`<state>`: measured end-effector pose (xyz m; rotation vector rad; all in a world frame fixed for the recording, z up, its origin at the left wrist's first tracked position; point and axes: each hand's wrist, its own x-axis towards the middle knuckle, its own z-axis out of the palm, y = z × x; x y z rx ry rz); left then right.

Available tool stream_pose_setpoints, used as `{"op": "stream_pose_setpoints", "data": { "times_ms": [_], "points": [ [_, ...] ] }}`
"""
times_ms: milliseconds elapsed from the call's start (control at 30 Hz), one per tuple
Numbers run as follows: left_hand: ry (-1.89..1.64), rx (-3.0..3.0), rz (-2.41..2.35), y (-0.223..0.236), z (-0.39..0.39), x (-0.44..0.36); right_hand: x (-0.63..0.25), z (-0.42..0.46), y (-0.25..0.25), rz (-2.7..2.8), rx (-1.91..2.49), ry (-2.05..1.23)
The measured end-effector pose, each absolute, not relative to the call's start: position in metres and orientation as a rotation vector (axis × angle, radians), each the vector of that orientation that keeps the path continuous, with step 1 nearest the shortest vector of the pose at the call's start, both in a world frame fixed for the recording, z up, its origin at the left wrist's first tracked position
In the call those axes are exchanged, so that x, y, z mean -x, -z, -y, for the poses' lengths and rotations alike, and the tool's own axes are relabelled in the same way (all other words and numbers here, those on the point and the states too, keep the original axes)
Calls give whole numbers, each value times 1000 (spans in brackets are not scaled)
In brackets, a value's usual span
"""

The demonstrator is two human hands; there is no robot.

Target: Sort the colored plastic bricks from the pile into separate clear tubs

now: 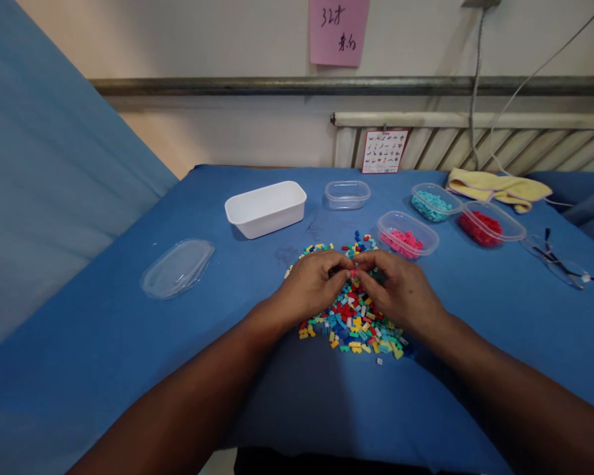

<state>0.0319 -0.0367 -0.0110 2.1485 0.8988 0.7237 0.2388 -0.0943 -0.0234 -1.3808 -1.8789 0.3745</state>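
Pink piece (353, 273), probably brick, pinched narrowly between left hand (307, 282) and right hand (404, 285), above brick pile (355, 322).

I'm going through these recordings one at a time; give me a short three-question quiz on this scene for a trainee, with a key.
1. True or false: in this view, the clear lids lie to the left of the white tub.
2. What colour is the small piece at the fingertips of the left hand and the right hand? A) green B) pink C) yellow
3. Which container stands nearest the right hand?

Key:
1. True.
2. B.
3. The clear tub of pink pieces.
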Motion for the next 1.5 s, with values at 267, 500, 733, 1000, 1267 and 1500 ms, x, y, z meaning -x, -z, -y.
{"op": "stream_pose_setpoints", "data": {
  "times_ms": [267,500,733,1000,1267,1500],
  "points": [
    [-876,-1947,-934,5,43,-37,-237,95,23,1584,1276,-764],
    [-921,-1803,-911,2,49,-40,-237,96,21,1489,1173,-830],
    [-898,-1551,-850,2,56,-46,-236,103,19,1598,1158,-681],
    [-903,-1437,-867,4,54,-47,-240,104,9,1773,1109,-449],
    [-875,-1503,-898,0,56,-46,-241,105,6,1848,1100,-346],
    [-829,-1650,-859,-8,53,-35,-251,107,-3,1955,1140,-186]
  ]
}}
